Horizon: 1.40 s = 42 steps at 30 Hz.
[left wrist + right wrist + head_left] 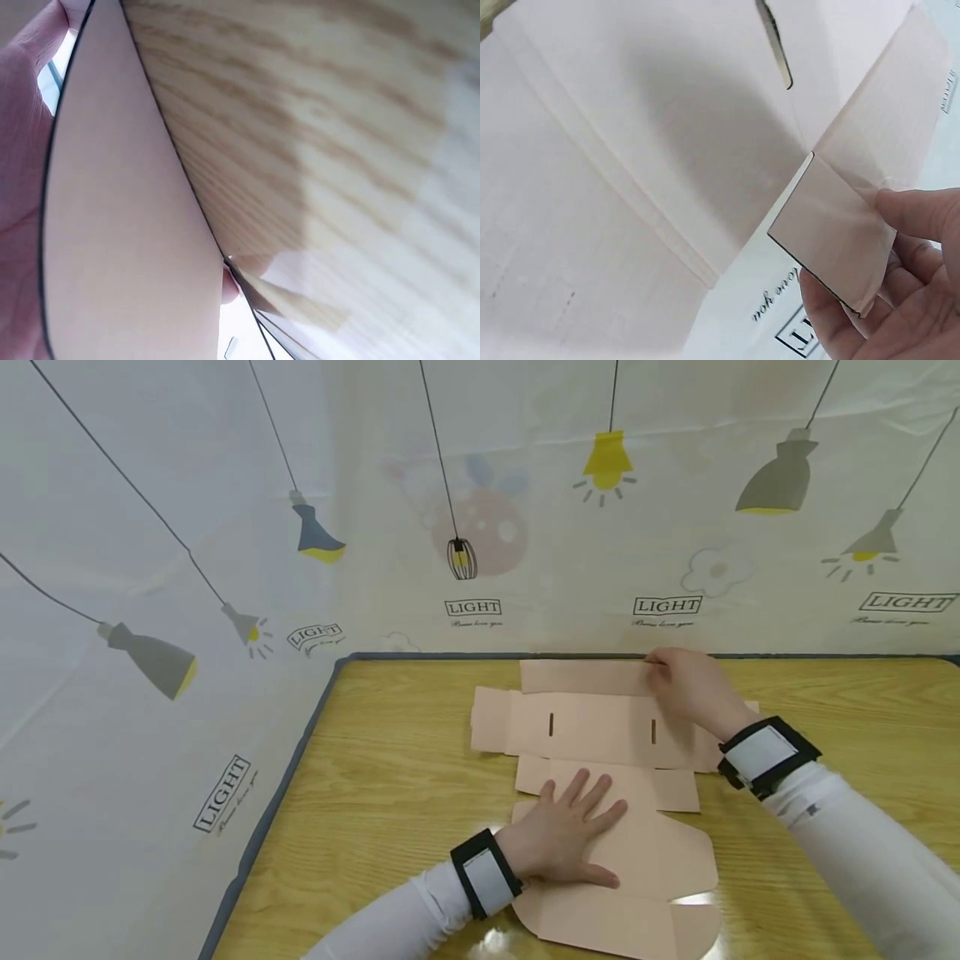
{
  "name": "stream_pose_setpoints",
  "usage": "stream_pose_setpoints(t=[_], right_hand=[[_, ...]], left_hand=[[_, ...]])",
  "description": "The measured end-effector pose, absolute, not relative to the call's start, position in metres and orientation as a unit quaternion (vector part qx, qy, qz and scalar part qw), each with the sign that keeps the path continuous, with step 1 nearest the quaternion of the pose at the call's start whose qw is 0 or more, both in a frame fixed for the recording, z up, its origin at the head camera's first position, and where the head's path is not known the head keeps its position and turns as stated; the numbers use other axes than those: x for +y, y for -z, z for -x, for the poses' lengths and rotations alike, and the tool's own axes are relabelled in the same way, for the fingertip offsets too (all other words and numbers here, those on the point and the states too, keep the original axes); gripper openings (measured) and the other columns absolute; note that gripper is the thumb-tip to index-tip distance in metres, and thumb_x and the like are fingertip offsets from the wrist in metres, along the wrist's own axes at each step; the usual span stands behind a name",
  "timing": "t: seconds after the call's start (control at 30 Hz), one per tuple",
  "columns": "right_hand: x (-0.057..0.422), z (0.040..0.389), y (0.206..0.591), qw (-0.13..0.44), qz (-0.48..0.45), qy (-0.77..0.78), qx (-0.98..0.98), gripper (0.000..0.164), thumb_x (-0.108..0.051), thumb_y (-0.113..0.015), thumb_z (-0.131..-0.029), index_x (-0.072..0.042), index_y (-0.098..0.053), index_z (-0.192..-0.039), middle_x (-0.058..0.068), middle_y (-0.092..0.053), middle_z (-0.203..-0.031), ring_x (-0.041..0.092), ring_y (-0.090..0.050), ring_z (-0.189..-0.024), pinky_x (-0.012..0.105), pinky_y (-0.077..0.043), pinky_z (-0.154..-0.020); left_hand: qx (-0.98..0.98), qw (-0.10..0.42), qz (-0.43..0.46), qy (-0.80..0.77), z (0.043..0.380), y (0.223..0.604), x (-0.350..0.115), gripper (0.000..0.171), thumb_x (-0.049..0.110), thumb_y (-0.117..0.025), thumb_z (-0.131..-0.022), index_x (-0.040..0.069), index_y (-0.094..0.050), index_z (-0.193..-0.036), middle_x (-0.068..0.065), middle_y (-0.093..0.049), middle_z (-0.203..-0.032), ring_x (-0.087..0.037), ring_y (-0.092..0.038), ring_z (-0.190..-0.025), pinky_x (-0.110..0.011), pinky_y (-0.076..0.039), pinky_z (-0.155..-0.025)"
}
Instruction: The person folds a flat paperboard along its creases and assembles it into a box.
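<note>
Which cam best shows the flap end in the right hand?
Right wrist: close up, most of the flap end in plain sight, the right hand gripping it. Head: the hand largely covers it. Left wrist: can't make it out there.

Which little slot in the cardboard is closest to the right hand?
In the head view, the right slot, close by the right hand; the other slot is farther left.
</note>
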State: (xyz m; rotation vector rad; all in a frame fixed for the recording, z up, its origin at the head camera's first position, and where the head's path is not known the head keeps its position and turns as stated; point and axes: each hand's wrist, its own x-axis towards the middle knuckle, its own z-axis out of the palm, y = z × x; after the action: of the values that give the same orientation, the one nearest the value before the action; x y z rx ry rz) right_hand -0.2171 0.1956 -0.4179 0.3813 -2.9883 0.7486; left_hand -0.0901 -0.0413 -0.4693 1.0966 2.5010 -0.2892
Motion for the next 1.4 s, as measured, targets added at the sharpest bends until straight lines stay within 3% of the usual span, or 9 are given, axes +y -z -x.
stream_pose_setpoints(t=[0.47,0.83,0.97,1.17,1.4], right_hand=[[0.198,0.175,0.407,0.121,-0.163,-0.258,-0.945,0.020,-0.008,-0.061,-0.100,0.002,-0.074,-0.111,0.024,-0.075,-0.105,0.041,-0.072,-0.093,0.058,-0.056,-0.082],[0.196,0.140,0.399,0.156,-0.185,-0.256,-0.936,0.016,-0.006,-0.067,-0.096,-0.003,-0.077,-0.107,0.017,-0.077,-0.101,0.036,-0.073,-0.090,0.055,-0.058,-0.077],[0.195,0.130,0.397,0.177,-0.202,-0.244,-0.932,0.014,-0.004,-0.072,-0.091,-0.005,-0.078,-0.104,0.012,-0.077,-0.093,0.029,-0.072,-0.079,0.048,-0.058,-0.068],[0.194,0.113,0.397,0.172,-0.204,-0.253,-0.930,0.017,-0.007,-0.075,-0.090,-0.009,-0.078,-0.107,0.002,-0.073,-0.089,0.012,-0.063,-0.070,0.027,-0.049,-0.058],[0.194,0.102,0.396,0.157,-0.182,-0.265,-0.934,0.018,-0.009,-0.071,-0.093,-0.008,-0.077,-0.110,0.004,-0.073,-0.095,0.017,-0.066,-0.075,0.028,-0.049,-0.060]], left_hand=[[0.896,0.192,-0.389,0.098,0.092,0.473,-0.043,0.094,0.083,-0.039,-0.090,0.035,-0.003,-0.163,-0.001,0.005,-0.173,-0.026,0.002,-0.160,-0.056,-0.028,-0.124],[0.896,0.207,-0.384,0.082,0.094,0.472,-0.043,0.095,0.083,-0.039,-0.090,0.037,0.001,-0.163,0.000,0.010,-0.172,-0.025,0.007,-0.160,-0.057,-0.023,-0.125],[0.894,0.214,-0.386,0.074,0.095,0.472,-0.044,0.095,0.082,-0.039,-0.090,0.037,0.002,-0.162,0.000,0.012,-0.172,-0.025,0.009,-0.160,-0.058,-0.021,-0.126],[0.894,0.216,-0.385,0.075,0.094,0.472,-0.044,0.095,0.083,-0.038,-0.090,0.037,0.004,-0.162,0.001,0.012,-0.172,-0.024,0.010,-0.160,-0.057,-0.021,-0.126],[0.894,0.218,-0.386,0.071,0.093,0.470,-0.042,0.094,0.083,-0.039,-0.090,0.038,0.002,-0.162,0.001,0.011,-0.172,-0.024,0.009,-0.160,-0.058,-0.021,-0.126]])
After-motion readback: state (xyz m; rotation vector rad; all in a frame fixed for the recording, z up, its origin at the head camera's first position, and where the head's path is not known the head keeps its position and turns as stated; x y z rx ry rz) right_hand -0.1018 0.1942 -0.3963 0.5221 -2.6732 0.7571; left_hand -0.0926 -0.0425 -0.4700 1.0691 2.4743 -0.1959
